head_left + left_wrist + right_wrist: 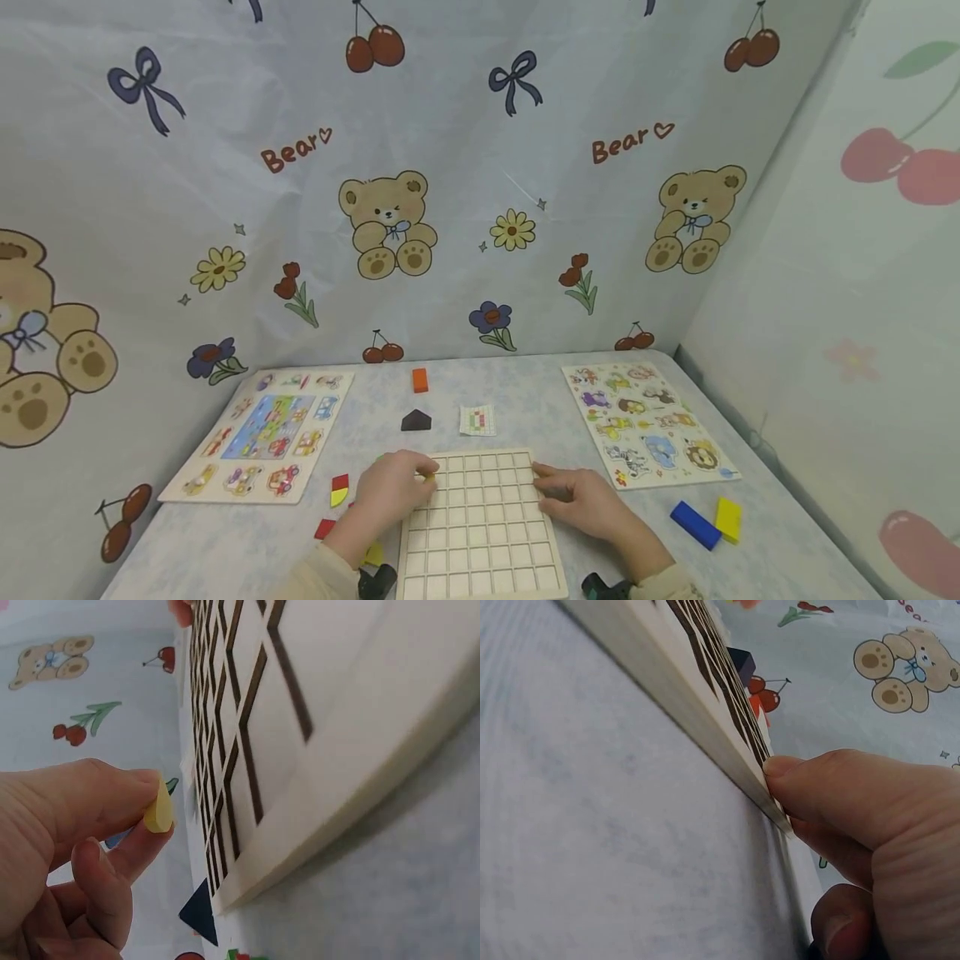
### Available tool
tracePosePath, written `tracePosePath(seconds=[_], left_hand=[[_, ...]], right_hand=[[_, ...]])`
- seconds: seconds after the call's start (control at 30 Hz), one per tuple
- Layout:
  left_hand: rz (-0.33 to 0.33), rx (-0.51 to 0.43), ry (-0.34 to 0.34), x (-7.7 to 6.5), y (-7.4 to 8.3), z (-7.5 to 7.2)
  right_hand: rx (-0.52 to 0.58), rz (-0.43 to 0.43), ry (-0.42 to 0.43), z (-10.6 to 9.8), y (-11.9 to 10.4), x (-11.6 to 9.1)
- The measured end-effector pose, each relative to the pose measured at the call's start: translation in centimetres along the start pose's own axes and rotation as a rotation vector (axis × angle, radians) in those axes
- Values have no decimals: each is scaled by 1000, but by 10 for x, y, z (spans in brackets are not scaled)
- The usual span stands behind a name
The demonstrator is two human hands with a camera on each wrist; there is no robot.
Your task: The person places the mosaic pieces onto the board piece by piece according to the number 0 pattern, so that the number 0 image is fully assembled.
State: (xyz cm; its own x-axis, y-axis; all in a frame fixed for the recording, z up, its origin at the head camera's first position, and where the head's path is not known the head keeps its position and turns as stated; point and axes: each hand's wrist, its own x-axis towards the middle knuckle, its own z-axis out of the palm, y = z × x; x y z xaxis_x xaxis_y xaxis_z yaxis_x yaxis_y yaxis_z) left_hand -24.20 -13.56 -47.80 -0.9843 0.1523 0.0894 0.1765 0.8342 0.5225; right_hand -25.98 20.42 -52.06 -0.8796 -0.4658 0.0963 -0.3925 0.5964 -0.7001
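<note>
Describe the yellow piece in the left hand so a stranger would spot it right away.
Find the pale grid board. Near its far left corner, the left hand pinches the yellow piece between thumb and finger. It alone is held; other coloured pieces lie on the table.
</note>
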Motion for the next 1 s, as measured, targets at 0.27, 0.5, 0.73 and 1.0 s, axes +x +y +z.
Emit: tracePosePath(seconds=[0.27,0.5,0.73,1.0], left_hand=[[131,11,-32,18,6,20],[156,19,-58,27,7,30],[161,31,-41,27,7,33],[127,34,-39,24,9,28]], right_hand=[[6,-5,-6,-1,3,-1],[8,-9,-6,0,2,-2],[16,-5,-1,0,2,-2],[25,8,-14,0,3,-3]])
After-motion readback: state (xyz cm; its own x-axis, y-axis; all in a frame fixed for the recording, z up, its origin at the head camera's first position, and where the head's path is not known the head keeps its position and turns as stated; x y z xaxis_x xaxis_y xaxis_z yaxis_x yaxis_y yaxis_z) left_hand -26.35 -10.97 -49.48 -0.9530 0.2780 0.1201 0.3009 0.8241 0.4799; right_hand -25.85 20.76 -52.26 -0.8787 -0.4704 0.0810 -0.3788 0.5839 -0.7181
